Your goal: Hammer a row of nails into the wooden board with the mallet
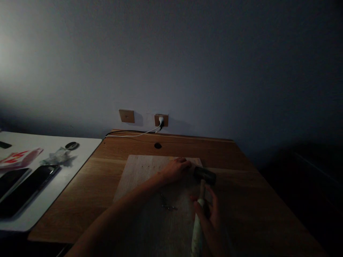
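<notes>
A pale wooden board (pixel 139 178) lies on a brown wooden desk (pixel 235 200), with a row of small dots near its far edge. My left hand (pixel 175 169) rests on the board's far right part, fingers curled down onto something too small to make out. My right hand (pixel 207 212) is wrapped round the light handle of a hammer (pixel 200 200), whose dark head (pixel 205 175) sits just right of my left fingertips. A few small metal pieces (pixel 167 205) lie on the board between my arms.
A white table (pixel 80 150) adjoins on the left, bearing two dark phones (pixel 26 189), a red-and-white packet (pixel 18 157), crumpled wrap and a dark disc. Wall sockets (pixel 161 120) with a white cable sit behind the desk; a cable hole (pixel 158 145) is near its back edge.
</notes>
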Motion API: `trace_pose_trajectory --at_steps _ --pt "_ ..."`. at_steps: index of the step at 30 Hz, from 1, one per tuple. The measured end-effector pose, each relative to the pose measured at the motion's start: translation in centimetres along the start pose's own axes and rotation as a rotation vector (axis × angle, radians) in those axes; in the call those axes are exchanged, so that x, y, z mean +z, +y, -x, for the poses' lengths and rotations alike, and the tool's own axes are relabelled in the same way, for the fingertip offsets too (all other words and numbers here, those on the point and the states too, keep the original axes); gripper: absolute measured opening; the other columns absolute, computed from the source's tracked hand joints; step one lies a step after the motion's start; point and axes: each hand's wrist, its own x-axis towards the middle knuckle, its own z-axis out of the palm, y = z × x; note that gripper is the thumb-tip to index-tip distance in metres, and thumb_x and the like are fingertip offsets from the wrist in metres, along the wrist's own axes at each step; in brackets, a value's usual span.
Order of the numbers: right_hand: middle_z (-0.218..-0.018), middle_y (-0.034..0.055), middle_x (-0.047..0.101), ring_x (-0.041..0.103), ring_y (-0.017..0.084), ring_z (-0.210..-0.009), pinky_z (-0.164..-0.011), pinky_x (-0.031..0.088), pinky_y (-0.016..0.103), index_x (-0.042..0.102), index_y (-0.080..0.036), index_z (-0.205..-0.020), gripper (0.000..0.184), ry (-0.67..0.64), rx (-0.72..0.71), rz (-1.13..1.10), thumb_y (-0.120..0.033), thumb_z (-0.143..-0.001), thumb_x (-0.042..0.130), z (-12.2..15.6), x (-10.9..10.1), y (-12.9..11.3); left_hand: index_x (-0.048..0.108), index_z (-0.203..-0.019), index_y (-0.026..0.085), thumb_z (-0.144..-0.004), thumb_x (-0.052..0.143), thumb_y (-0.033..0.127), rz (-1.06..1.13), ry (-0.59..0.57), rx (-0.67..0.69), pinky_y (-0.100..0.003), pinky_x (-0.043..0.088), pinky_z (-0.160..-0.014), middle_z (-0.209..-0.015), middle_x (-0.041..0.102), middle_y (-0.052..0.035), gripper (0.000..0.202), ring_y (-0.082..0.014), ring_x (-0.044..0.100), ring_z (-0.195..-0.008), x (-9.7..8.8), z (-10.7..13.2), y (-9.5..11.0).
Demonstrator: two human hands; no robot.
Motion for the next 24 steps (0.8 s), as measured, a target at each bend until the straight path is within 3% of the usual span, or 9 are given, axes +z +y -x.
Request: trace_pose_trajectory --at_steps 6,16,24 --pt "-0.105 0.0121 0.077 0.074 0.033 -0.102 -0.091 0.056 0.048 0.038 -0.022 -0.148 0.078 0.037 -0.037 0.062 -0.056 -0.085 0.066 0.2 0.4 -0.4 0.066 -0.111 0.020 -0.096 0.055 0.019 0.012 0.000 0.002 -0.028 0.052 -0.085 -0.104 0.066 -0.0070 0.019 -0.0194 0.065 -0.095 0.1 0.0 -0.1" --pt "-0.102 0.0116 0.079 0.075 0.033 -0.097 -0.083 0.058 0.044 0.039 -0.020 -0.147 0.079 -0.031 -0.008 0.078 -0.052 -0.083 0.070 0.0 -0.3 -1.0 0.066 -0.111 0.018 -0.094 0.062 0.022 0.003 -0.015 0.008 -0.027 0.051 -0.085 -0.107 0.067 -0.0066 0.018 -0.0198 0.064 -0.096 -0.2 -0.2 -0.2" --pt "-0.121 0.0130 0.072 0.071 0.033 -0.109 -0.096 0.053 0.046 0.057 -0.023 -0.129 0.057 0.001 -0.087 0.160 -0.057 -0.084 0.064 0.0 0.1 -1.2 0.068 -0.111 0.018 -0.096 0.059 0.018 0.025 0.007 -0.003 -0.026 0.051 -0.085 -0.105 0.069 -0.0066 0.018 -0.0187 0.066 -0.094 -0.1 -0.2 -0.3"
